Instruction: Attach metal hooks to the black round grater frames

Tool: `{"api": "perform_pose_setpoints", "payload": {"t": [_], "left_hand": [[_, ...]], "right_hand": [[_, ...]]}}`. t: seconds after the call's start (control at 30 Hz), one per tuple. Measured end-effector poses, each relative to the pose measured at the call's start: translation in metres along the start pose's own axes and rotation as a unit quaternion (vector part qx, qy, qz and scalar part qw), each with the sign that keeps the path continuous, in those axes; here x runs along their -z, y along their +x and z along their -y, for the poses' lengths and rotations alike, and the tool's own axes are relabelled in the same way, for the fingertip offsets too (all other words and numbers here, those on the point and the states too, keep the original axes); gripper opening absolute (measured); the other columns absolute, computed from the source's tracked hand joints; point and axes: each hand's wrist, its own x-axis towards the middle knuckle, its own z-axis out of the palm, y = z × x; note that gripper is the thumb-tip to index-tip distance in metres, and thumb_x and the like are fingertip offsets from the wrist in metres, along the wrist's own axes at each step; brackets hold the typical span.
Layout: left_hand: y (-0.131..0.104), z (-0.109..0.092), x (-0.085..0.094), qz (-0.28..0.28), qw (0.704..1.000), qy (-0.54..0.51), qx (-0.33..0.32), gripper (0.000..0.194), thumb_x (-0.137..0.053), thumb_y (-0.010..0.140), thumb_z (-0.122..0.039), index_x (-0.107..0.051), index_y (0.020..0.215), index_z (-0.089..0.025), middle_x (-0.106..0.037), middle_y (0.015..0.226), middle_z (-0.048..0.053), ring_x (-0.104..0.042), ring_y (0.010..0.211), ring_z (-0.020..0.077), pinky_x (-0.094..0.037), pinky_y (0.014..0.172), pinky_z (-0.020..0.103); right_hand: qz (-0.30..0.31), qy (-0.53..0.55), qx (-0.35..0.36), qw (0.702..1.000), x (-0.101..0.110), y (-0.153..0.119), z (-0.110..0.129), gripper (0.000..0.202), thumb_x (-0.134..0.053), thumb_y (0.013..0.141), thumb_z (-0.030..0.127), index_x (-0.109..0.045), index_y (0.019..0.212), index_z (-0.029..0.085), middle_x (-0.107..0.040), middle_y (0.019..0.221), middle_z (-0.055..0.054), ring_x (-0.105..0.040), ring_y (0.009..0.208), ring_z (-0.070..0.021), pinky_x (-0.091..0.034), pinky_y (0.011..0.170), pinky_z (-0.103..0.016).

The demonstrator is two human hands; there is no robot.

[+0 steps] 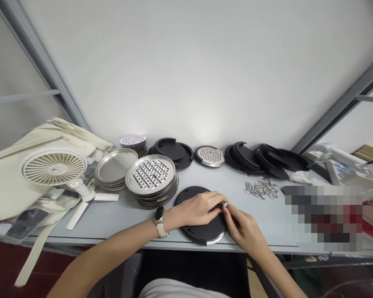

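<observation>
A round black disc (202, 231) with a shiny metal edge at its lower right lies flat near the table's front edge. My left hand (200, 208) rests across its top, palm down, with fingertips at the disc's right rim. At that same rim my right hand (244, 225) has its thumb and forefinger pinched together; what they hold is too small to make out. Behind the right hand lies a pile of small metal rings or clips (261, 188). To the left of the disc stands a stack of metal grater plates (152, 176).
Plain metal plates (116, 166) are stacked at left, beside a white fan (55, 167). Black round covers (170, 150) and more black covers (245, 158) line the wall, with a perforated disc (209, 156) between them. A pixelated patch hides items at right.
</observation>
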Motion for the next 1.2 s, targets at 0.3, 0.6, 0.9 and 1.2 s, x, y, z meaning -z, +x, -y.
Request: {"api": "perform_pose_setpoints", "payload": {"t": [0.3,0.6,0.9,1.2], "left_hand": [[0.0005,0.0003,0.0012,0.008,1.000,-0.003,-0.010,0.027,-0.046,0.088,-0.010,-0.050,0.113,-0.015,-0.060,0.107,0.009,-0.058,0.101,0.0190,-0.047,0.087,0.031],[0.0009,0.0010,0.0007,0.011,1.000,-0.001,-0.014,0.026,-0.046,0.088,-0.010,-0.050,0.113,-0.015,-0.060,0.106,0.010,-0.058,0.100,0.0195,-0.047,0.087,0.032],[0.0013,0.0001,0.0007,0.014,1.000,0.009,-0.015,0.025,-0.046,0.088,-0.011,-0.049,0.113,-0.015,-0.060,0.107,0.010,-0.057,0.100,0.0190,-0.046,0.088,0.031],[0.0026,-0.0004,-0.0008,0.011,0.999,0.038,-0.020,0.024,-0.046,0.088,-0.011,-0.051,0.111,-0.014,-0.060,0.104,0.009,-0.057,0.097,0.0196,-0.046,0.088,0.032]], "right_hand": [[0.001,0.008,0.006,1.000,0.0010,-0.0006,0.0012,0.021,-0.037,0.095,0.026,-0.051,0.080,0.020,-0.055,0.062,0.000,-0.052,0.052,-0.0122,-0.037,0.050,-0.023],[-0.005,0.004,0.006,1.000,0.0000,-0.0022,-0.0009,0.021,-0.037,0.095,0.025,-0.048,0.078,0.020,-0.052,0.060,0.001,-0.050,0.051,-0.0116,-0.036,0.050,-0.023],[-0.015,0.010,0.011,1.000,-0.0001,-0.0022,-0.0011,0.020,-0.037,0.095,0.023,-0.047,0.078,0.020,-0.052,0.062,0.001,-0.050,0.051,-0.0117,-0.036,0.051,-0.023],[-0.009,0.030,-0.017,0.999,0.0007,-0.0012,-0.0008,0.020,-0.038,0.095,0.025,-0.050,0.080,0.019,-0.050,0.058,0.002,-0.048,0.049,-0.0105,-0.035,0.051,-0.022]]}}
